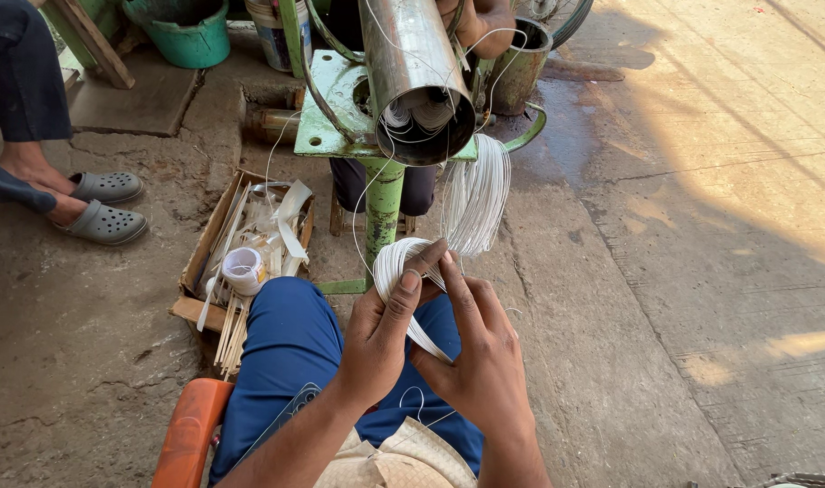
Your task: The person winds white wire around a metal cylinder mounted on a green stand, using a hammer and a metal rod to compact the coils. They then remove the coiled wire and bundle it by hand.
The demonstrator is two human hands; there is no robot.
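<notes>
My left hand (pixel 381 330) and my right hand (pixel 480 352) are both closed on a small coil of thin white cord (pixel 396 264), held over my blue-trousered knee. The left thumb and forefinger pinch its upper edge; the right fingers press its lower right side. A larger hank of the same white cord (pixel 476 201) hangs just above, off the green metal stand (pixel 383 212). Loose strands run up into a shiny steel tube (pixel 417 77) mounted on the stand, with more cord coiled inside its mouth.
A cardboard box (pixel 205 253) of white strips and a tape roll (pixel 243 268) lies at left. Another person's feet in grey clogs (pixel 105 206) are at far left, another person's hand (pixel 485 23) behind the tube. Green bucket (pixel 188 32), metal can (pixel 519 68), orange seat edge (pixel 188 434).
</notes>
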